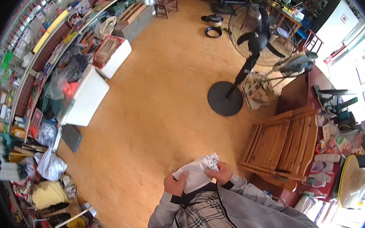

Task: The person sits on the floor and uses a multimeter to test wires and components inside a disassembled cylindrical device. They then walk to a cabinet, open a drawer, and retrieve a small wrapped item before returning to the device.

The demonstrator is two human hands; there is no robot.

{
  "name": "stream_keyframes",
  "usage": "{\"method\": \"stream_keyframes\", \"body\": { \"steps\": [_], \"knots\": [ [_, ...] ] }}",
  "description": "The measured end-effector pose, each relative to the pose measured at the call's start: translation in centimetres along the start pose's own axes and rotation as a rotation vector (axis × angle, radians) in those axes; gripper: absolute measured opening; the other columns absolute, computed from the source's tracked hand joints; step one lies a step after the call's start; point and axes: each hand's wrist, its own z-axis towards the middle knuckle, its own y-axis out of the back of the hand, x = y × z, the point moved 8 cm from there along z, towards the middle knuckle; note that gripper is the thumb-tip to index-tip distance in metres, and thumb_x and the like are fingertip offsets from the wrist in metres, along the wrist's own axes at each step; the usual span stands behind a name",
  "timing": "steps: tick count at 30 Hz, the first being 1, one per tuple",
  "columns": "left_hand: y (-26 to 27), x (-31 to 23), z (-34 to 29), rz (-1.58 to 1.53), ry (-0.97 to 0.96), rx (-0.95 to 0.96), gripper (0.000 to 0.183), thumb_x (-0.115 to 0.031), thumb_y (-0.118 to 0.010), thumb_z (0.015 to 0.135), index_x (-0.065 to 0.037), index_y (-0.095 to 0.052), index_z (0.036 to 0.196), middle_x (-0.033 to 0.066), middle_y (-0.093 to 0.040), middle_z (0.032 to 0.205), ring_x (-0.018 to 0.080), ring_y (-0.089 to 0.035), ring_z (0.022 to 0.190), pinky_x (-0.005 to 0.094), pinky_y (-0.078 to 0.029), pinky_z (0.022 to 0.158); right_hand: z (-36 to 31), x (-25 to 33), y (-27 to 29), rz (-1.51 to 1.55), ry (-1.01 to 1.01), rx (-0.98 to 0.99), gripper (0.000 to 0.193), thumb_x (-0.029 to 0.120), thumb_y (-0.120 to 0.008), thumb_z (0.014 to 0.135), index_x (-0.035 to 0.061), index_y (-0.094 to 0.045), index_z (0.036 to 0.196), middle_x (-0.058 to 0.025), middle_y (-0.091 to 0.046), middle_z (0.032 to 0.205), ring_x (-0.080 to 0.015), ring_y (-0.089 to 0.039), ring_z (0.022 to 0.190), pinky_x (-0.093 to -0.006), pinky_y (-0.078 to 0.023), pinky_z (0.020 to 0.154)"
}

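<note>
A crumpled white plastic packet (195,174) with dark handwriting at its right end is held up close in front of my jacket. My left hand (174,184) grips its left end, thumb on top and fingers folded behind. At the other end, my right hand (221,173) pinches the packet near the writing, its thumb pressed on the face. The packet looks soft and somewhat flat. What lies inside it cannot be seen, and my fingers behind it are hidden.
A black standing fan (226,99) rises ahead on the right. Folded wooden chairs (282,144) lean by a cluttered red table at right. White foam boxes (88,96) and loaded shelves (53,51) line the left. Farther off stands a small wooden chair (164,2).
</note>
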Motion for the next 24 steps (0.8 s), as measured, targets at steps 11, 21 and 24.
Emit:
{"method": "stream_keyframes", "body": {
  "steps": [11,21,24],
  "knots": [
    [0.8,-9.6,29.0,-0.003,0.011,0.281,0.028,-0.022,-0.081,0.096,0.003,-0.078,0.109,0.0052,-0.079,0.095,0.0108,-0.071,0.084,0.0281,-0.057,0.075,25.6,13.2,-0.8,0.008,0.052,-0.155,0.027,0.015,-0.078,0.098,0.002,-0.074,0.121,-0.0032,-0.077,0.109,-0.0135,-0.07,0.099,-0.0331,-0.057,0.089],
    [-5.9,-20.8,53.9,0.015,0.113,0.702,0.024,-0.018,-0.079,0.099,0.002,-0.078,0.112,0.0051,-0.078,0.104,0.0118,-0.072,0.088,0.0282,-0.059,0.078,41.9,26.8,5.7,0.09,0.117,-0.454,0.025,0.01,-0.077,0.095,0.0023,-0.073,0.119,-0.0029,-0.077,0.108,-0.0129,-0.069,0.099,-0.0329,-0.056,0.087],
    [-9.5,-23.3,61.5,0.131,0.077,0.752,0.027,-0.021,-0.081,0.098,0.002,-0.078,0.113,0.0039,-0.078,0.101,0.0109,-0.072,0.087,0.0275,-0.058,0.076,47.7,29.1,9.1,0.171,0.145,-0.489,0.026,0.011,-0.078,0.095,0.0027,-0.073,0.119,-0.0032,-0.077,0.108,-0.0124,-0.069,0.099,-0.0329,-0.056,0.087]
  ]
}}
